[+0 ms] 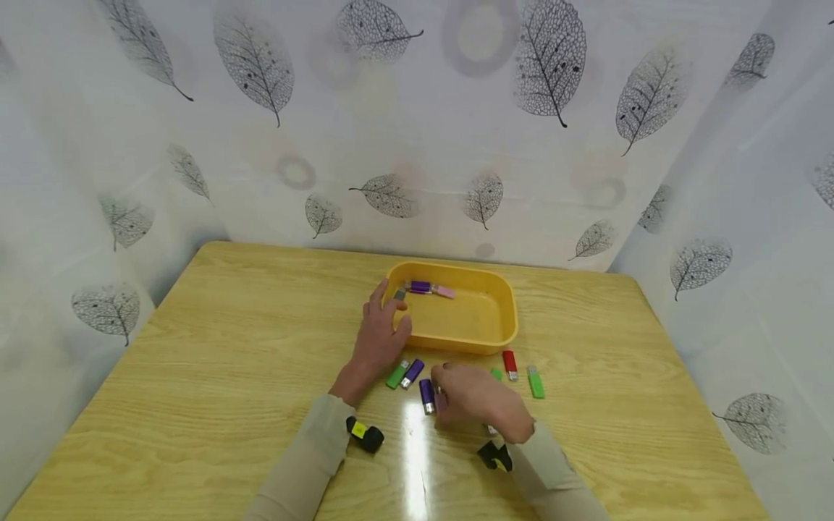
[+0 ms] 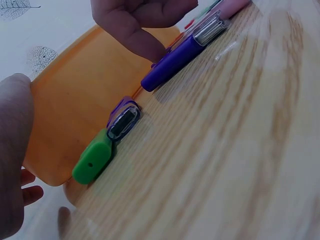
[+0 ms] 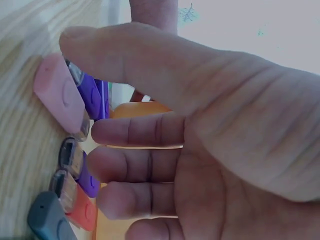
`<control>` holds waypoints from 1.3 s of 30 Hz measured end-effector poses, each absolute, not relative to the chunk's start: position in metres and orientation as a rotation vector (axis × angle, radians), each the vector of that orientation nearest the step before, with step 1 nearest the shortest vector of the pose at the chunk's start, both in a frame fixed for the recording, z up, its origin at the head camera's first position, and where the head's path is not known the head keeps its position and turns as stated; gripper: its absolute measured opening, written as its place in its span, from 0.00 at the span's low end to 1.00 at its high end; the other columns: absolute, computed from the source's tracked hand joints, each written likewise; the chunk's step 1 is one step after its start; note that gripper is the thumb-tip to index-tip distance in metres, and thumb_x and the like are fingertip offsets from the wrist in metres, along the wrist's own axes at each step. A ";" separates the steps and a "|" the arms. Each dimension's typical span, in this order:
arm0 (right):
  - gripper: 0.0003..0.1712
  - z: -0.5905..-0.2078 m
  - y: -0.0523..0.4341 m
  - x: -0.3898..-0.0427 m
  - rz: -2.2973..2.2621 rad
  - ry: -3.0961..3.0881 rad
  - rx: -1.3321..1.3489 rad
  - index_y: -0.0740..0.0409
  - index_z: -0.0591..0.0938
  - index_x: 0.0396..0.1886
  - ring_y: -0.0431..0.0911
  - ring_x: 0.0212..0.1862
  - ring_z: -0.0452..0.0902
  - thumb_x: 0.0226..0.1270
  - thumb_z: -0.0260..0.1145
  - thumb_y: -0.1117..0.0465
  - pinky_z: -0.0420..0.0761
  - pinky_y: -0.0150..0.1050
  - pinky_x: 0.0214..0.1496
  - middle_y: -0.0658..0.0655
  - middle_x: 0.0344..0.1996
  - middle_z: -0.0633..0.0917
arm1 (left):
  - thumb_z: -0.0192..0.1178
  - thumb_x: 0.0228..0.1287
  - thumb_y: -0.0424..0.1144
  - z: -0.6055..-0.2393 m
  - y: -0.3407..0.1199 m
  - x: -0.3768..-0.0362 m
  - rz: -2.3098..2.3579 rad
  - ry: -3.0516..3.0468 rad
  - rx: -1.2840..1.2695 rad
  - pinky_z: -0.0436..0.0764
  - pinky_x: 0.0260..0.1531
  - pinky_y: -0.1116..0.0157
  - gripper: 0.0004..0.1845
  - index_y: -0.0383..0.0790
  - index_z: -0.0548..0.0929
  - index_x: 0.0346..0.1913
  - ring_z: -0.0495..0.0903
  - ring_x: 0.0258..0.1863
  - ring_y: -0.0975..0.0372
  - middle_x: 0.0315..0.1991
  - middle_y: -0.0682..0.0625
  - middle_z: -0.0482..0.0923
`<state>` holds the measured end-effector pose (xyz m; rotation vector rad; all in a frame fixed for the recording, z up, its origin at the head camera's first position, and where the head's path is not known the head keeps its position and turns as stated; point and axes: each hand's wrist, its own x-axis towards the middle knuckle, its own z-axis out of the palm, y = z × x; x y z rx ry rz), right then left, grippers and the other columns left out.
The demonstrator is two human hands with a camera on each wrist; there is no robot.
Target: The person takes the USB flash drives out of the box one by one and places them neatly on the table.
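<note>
A yellow plastic tray [image 1: 485, 345] stands at the back of the table with a purple USB stick [image 1: 420, 286] and a pink one in it. My left hand [image 1: 380, 329] rests at the tray's left front corner, fingers spread over the rim by a greyish USB stick [image 1: 399, 296]. In front of the tray, my right hand [image 1: 476, 392] reaches down to a pink USB stick [image 3: 60, 92] lying on the table. Its thumb is close by the stick, the fingers apart from the thumb. Beside the pink stick lies a purple USB stick [image 1: 426, 395].
Left of the right hand lie a green USB stick [image 1: 397, 374] and a purple one [image 1: 412, 373]. To its right are a red USB stick [image 1: 510, 365] and a green one [image 1: 536, 382]; another green one is partly hidden. A leaf-patterned curtain [image 1: 417, 130] surrounds the wooden table [image 1: 215, 362].
</note>
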<state>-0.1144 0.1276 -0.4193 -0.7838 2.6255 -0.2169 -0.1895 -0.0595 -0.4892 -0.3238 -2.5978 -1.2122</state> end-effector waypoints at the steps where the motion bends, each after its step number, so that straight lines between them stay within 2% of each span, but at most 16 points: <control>1: 0.14 -0.419 0.128 -0.114 -0.242 2.627 -0.784 0.53 0.77 0.39 0.40 0.30 0.70 0.55 0.72 0.57 0.74 0.35 0.33 0.46 0.29 0.76 | 0.49 0.66 0.46 -0.489 -0.059 -0.189 -1.214 -2.600 -0.322 0.76 0.53 0.48 0.17 0.37 0.79 0.49 0.65 0.62 0.46 0.78 0.43 0.49; 3: 0.13 -0.418 0.130 -0.114 -0.304 2.626 -0.778 0.54 0.78 0.39 0.40 0.30 0.71 0.56 0.72 0.58 0.75 0.36 0.34 0.47 0.30 0.79 | 0.49 0.66 0.46 -0.490 -0.059 -0.188 -1.221 -2.604 -0.321 0.75 0.54 0.48 0.18 0.37 0.79 0.49 0.65 0.63 0.46 0.78 0.43 0.49; 7: 0.16 -0.414 0.136 -0.118 -0.383 2.668 -0.803 0.57 0.82 0.43 0.39 0.31 0.74 0.60 0.72 0.54 0.77 0.37 0.36 0.50 0.33 0.83 | 0.49 0.66 0.45 -0.490 -0.058 -0.187 -1.232 -2.603 -0.322 0.75 0.53 0.48 0.18 0.36 0.79 0.49 0.65 0.63 0.45 0.78 0.43 0.49; 14: 0.14 -0.409 0.147 -0.129 -0.463 2.859 -0.852 0.57 0.82 0.46 0.39 0.26 0.69 0.66 0.67 0.54 0.72 0.34 0.28 0.49 0.30 0.80 | 0.50 0.67 0.45 -0.491 -0.057 -0.191 -1.195 -2.573 -0.359 0.75 0.51 0.48 0.17 0.37 0.79 0.49 0.67 0.59 0.44 0.77 0.42 0.51; 23: 0.11 -0.408 0.148 -0.141 -0.658 2.967 -0.766 0.57 0.82 0.46 0.44 0.38 0.79 0.68 0.66 0.57 0.81 0.39 0.41 0.52 0.41 0.81 | 0.50 0.67 0.45 -0.492 -0.058 -0.190 -1.204 -2.568 -0.346 0.76 0.49 0.48 0.16 0.37 0.79 0.47 0.68 0.58 0.44 0.77 0.41 0.51; 30: 0.11 -0.411 0.145 -0.161 -0.690 3.008 -0.834 0.59 0.82 0.45 0.48 0.40 0.80 0.68 0.65 0.58 0.81 0.43 0.43 0.55 0.41 0.81 | 0.50 0.67 0.45 -0.493 -0.058 -0.190 -1.185 -2.564 -0.344 0.76 0.49 0.49 0.17 0.37 0.79 0.48 0.68 0.58 0.45 0.77 0.41 0.51; 39: 0.14 -0.410 0.129 -0.197 -0.596 2.925 -0.738 0.58 0.82 0.48 0.49 0.43 0.80 0.67 0.65 0.56 0.81 0.45 0.47 0.57 0.45 0.83 | 0.50 0.67 0.45 -0.493 -0.060 -0.190 -1.179 -2.578 -0.337 0.77 0.48 0.50 0.16 0.38 0.78 0.48 0.68 0.57 0.46 0.77 0.40 0.50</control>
